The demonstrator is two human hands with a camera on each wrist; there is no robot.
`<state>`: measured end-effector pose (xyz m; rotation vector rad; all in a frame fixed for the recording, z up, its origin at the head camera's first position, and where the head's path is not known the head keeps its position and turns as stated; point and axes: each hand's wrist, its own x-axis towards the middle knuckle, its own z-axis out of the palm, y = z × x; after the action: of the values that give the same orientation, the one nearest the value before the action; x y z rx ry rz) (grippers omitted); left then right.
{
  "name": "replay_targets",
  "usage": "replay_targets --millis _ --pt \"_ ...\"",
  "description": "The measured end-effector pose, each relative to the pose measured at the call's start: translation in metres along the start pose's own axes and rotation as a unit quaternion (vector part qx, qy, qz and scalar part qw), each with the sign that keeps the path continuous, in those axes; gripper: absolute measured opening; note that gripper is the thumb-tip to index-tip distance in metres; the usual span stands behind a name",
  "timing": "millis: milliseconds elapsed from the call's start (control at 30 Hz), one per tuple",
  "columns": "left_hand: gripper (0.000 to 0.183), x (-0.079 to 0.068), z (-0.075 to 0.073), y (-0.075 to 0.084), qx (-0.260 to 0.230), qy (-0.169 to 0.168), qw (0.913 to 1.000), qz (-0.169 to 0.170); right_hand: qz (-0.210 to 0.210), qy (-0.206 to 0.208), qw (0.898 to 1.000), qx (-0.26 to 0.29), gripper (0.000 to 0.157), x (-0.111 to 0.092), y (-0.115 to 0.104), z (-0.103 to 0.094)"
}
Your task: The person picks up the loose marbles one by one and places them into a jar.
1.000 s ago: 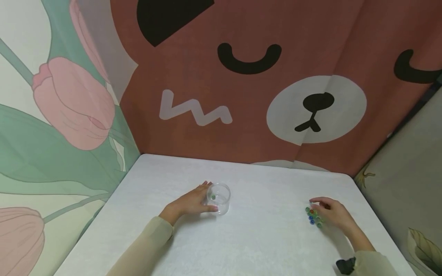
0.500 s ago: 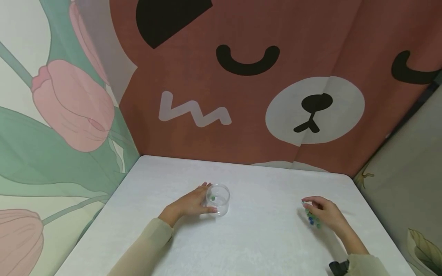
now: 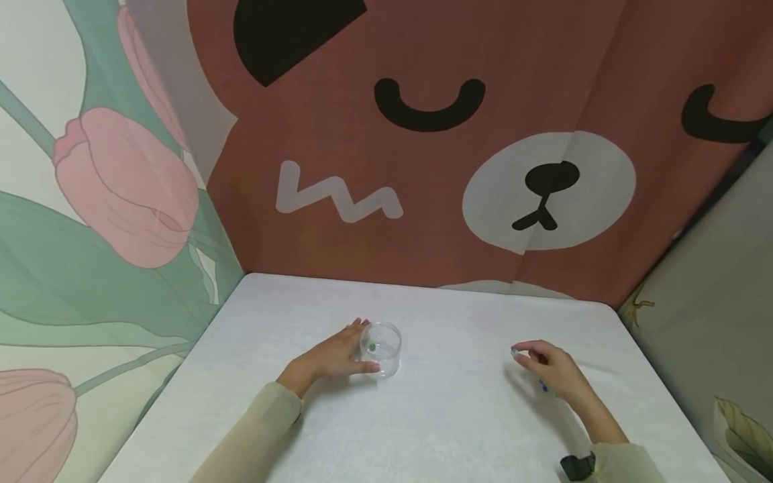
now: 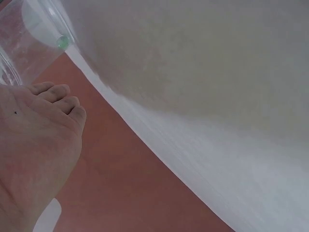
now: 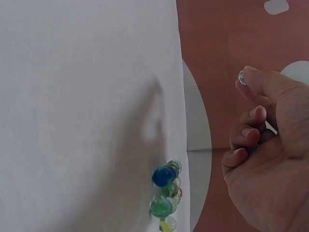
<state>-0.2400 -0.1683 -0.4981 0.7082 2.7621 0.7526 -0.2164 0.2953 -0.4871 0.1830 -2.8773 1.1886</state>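
A clear round plastic container (image 3: 391,359) stands on the white table. One green marble (image 4: 63,42) lies inside it, at its bottom. My left hand (image 3: 332,354) holds the container from its left side, thumb on the near wall and fingers toward the far wall. Between thumb and forefinger, my right hand (image 3: 558,376) pinches a pale clear marble (image 5: 243,77) above the table. Its other fingers are bent toward the palm. Beneath that hand lies a group of blue and green glass marbles (image 5: 161,207), mostly hidden by it in the head view.
The white table (image 3: 447,429) reaches back to a brown hanging cloth (image 3: 338,248) with a bear's face. A tulip-printed cloth (image 3: 127,188) hangs at the left, and a pale one (image 3: 712,295) at the right. A black strap (image 3: 578,467) is at the right cuff.
My right hand has lifted the pale marble off the group and moved left with it. The left hand and the container have stayed in place.
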Motion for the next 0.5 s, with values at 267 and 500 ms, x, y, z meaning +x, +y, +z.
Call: replay_targets --millis 267,500 --pt "0.103 0.000 0.000 0.002 -0.007 -0.003 1.0000 -0.005 -0.012 0.002 1.000 0.016 0.031 0.002 -0.008 0.010" --pt "0.105 -0.001 0.000 0.001 0.003 -0.004 0.9999 -0.011 -0.033 0.008 0.999 0.036 0.027 0.004 -0.015 0.019"
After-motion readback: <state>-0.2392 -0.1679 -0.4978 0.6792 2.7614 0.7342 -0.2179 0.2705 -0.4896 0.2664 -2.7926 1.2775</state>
